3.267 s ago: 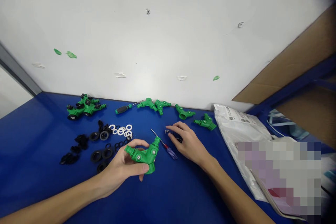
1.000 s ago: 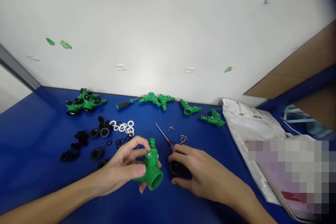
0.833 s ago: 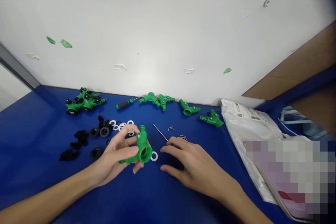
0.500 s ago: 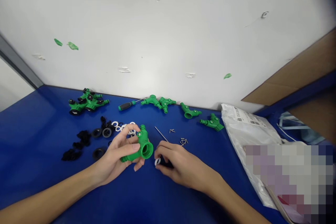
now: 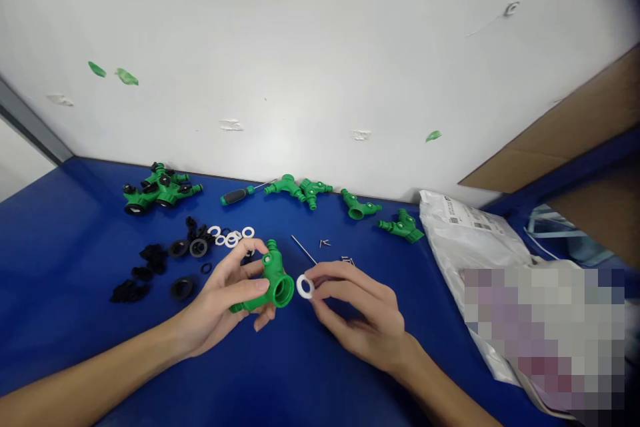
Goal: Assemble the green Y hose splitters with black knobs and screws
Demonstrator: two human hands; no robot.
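Observation:
In my left hand point(image 5: 233, 290) I hold a green plastic Y-shaped hose connector point(image 5: 273, 277), its round open socket facing right. My right hand point(image 5: 357, 310) pinches a white ring washer point(image 5: 305, 286) between thumb and fingertips. The washer stands on edge just right of the socket, apart from it. A thin metal shaft point(image 5: 303, 249) runs toward my right hand, which hides its other end. More white washers point(image 5: 231, 240) lie behind my left hand. Left of them are black rings point(image 5: 199, 248) and small black parts point(image 5: 153, 257).
Along the wall lie several green connectors point(image 5: 357, 205) and a screwdriver point(image 5: 235, 196). Green connectors with black fittings point(image 5: 163, 191) are piled at the back left. Small screws point(image 5: 325, 243) lie beyond my right hand. A white plastic bag point(image 5: 460, 240) covers the right side.
My right hand has lifted the white washer slightly and turned its face more toward the camera, beside the socket. My left hand keeps its hold on the connector. The camera view has shifted a little.

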